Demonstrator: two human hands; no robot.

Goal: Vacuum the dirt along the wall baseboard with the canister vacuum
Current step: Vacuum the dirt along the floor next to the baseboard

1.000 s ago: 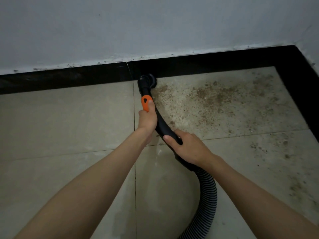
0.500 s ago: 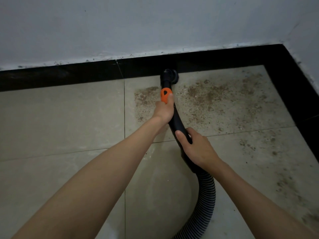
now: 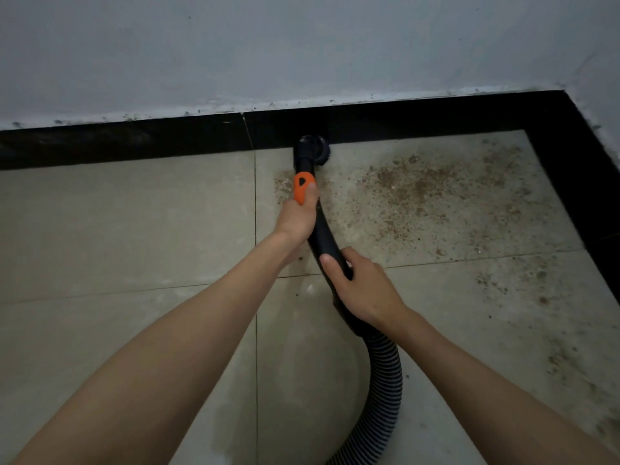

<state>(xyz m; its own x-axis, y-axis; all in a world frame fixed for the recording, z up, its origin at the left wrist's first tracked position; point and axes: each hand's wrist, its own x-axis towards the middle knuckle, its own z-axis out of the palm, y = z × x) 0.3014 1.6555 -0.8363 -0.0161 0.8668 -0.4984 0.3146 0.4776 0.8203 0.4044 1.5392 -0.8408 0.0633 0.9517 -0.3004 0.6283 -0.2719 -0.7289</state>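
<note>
The left hand (image 3: 297, 218) gripped the wand's orange collar (image 3: 303, 186) to steer, while the right hand (image 3: 360, 292) wrapped the black handle (image 3: 327, 243) behind it, pressing the brush head (image 3: 312, 147) ahead against the baseboard (image 3: 419, 119), dirt (image 3: 436, 196) lying rightward.

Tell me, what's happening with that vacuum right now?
Left hand grips orange collar; right hand grips black wand. Brush nozzle at baseboard. Brown dirt remains rightward. Nothing blocking.

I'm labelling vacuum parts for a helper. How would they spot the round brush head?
Follow the black baseboard to the right. The round brush head sits on the floor against it, at the tip of the black wand, just beyond the orange collar, the only orange part.
</note>
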